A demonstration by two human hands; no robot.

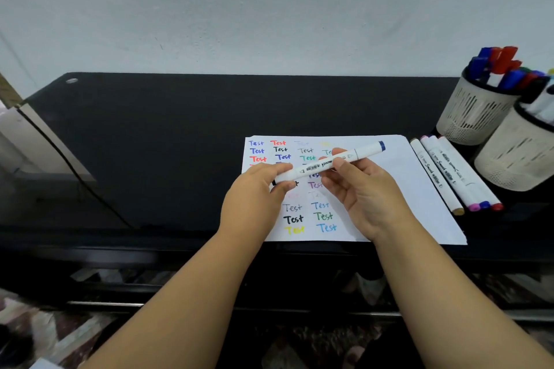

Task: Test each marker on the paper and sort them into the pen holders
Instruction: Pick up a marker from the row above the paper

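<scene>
The left hand (257, 189) and right hand (359, 189) are both pinching a white blue-capped marker (328, 163), holding it above the test-word paper (404, 189). Four markers (455, 174) are lying just right; two mesh pen holders (476, 111) are standing beyond.

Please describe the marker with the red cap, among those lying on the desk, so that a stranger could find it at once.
Start at the white paper on the black desk. Just beyond its right edge, in front of the two mesh pen holders, four white markers lie side by side. The red-capped marker is the outermost, nearest the holders; its neighbours' near ends are blue, pink and tan.
</scene>
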